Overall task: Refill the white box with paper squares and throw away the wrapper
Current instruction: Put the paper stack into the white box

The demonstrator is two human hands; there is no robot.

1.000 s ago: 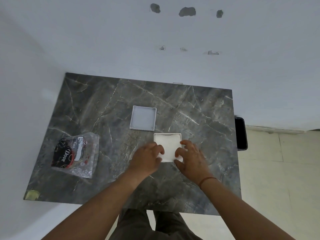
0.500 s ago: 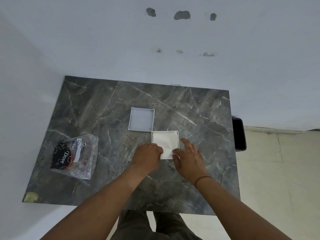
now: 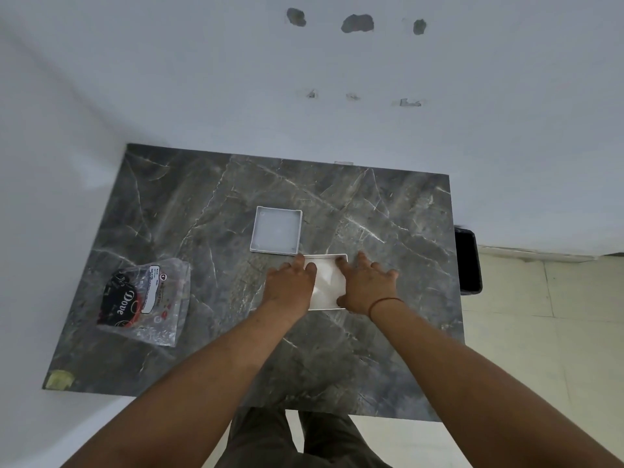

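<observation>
Both hands' fingers (image 3: 309, 267) flat on square white box (image 3: 327, 285).

White box (image 3: 327, 283) w/ paper flat mid-table; clear wrapper (image 3: 145, 300) crumpled well left.

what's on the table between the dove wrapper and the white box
Nothing: in the head view the stretch of marble table between the Dove wrapper and the white box is bare, apart from the left hand resting at the box's left edge.
</observation>
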